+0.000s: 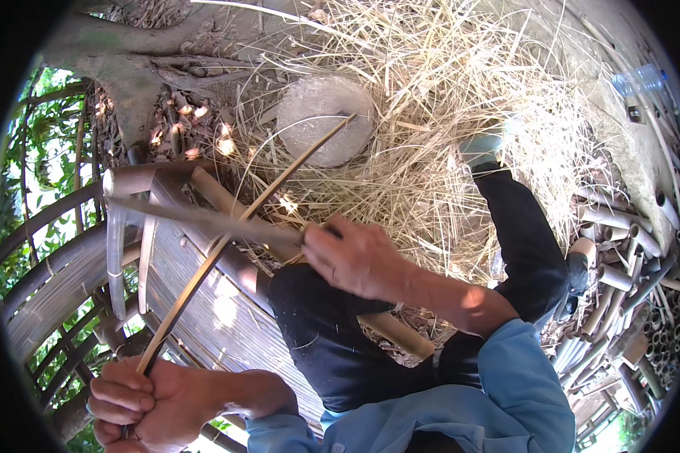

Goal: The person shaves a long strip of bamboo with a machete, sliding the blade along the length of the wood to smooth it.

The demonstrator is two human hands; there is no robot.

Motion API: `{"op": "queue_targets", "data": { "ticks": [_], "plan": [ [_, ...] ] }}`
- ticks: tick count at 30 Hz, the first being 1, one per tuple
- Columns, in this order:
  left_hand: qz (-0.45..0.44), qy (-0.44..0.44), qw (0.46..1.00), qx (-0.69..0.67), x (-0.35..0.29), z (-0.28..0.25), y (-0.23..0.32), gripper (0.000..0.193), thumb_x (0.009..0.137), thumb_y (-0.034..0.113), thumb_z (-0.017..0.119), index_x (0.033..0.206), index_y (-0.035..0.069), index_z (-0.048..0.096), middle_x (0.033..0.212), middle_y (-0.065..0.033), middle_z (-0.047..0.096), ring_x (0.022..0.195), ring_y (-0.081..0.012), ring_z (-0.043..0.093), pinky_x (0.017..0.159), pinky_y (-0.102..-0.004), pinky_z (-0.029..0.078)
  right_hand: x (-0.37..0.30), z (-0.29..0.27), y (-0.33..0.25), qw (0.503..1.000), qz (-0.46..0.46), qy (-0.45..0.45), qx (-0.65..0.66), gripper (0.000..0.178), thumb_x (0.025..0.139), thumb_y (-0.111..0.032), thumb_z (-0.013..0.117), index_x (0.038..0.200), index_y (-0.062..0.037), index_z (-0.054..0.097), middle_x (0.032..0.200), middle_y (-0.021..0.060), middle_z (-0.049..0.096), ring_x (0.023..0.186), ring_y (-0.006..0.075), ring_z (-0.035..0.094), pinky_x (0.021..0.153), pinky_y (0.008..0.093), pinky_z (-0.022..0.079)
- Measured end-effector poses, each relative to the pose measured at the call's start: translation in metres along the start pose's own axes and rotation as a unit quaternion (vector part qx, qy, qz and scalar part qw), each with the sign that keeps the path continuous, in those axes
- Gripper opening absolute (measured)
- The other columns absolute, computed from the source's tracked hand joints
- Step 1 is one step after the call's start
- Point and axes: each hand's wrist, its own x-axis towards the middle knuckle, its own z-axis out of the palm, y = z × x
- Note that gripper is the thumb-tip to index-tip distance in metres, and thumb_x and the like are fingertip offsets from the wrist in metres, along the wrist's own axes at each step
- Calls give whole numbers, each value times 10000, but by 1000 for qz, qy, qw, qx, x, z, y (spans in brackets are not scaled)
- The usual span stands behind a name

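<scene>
- Gripping the near end of a bamboo strip (181, 303), the left hand (147, 404) had its fingers wrapped closed at near left; a firm hold was judged necessary against twisting.
- The black-trousered left knee (302, 302) sat close beside the right hand and was judged the main hazard.
- The right hand (359, 257) was clenched round the handle of a long knife (185, 215), its blade pointing left across the strip; blur hid the edge's contact.
- Sound practice called for a shallow, even blade angle, light strokes, and the left fist kept well clear.
- A slatted bamboo bench (238, 340) lay at left below the strip and appeared to limit low strokes.
- The strip's far tip showed over a round wood block (302, 121); touching could not be confirmed.
- Loose shavings (431, 98) crowded the block and right foot (482, 147); cut bamboo (616, 279) lay right, a clear bottle (641, 81) far right.
</scene>
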Motion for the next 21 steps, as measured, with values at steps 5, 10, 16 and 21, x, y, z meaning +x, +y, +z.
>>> {"op": "queue_targets", "data": {
  "ticks": [5, 10, 16, 21],
  "plan": [
    [-43, -104, 964, -242, 34, -43, -21, 455, 1033, 447, 424, 690, 162, 330, 577, 42, 168, 516, -111, 204, 469, -268, 184, -2, 19, 94, 987, 134, -75, -40, 133, 997, -182, 603, 993, -76, 522, 704, 103, 577, 483, 177, 554, 341, 307, 447],
    [-62, -79, 973, -207, 46, -50, -31, 389, 1003, 335, 414, 664, 163, 329, 548, 36, 198, 493, -114, 214, 453, -259, 214, -27, 17, 210, 951, 286, -81, -87, 150, 990, -155, 584, 1067, -75, 482, 695, 137, 572, 575, 277, 602, 481, 421, 481],
    [31, -5, 999, -17, 34, -49, -47, 351, 1043, 322, 385, 730, 163, 399, 608, 50, 293, 482, -75, 279, 413, -222, 241, -26, 49, 218, 960, 263, -74, -62, 247, 967, -214, 608, 1170, -113, 511, 696, 182, 615, 614, 384, 631, 570, 507, 508],
    [-118, -80, 966, -215, 65, -90, -59, 398, 1010, 283, 432, 650, 175, 300, 580, 22, 231, 517, -115, 249, 462, -297, 245, -20, 48, 242, 925, 379, -25, -5, 328, 985, -317, 617, 1150, -49, 523, 773, 178, 648, 656, 332, 645, 638, 486, 521]
  ]
}}
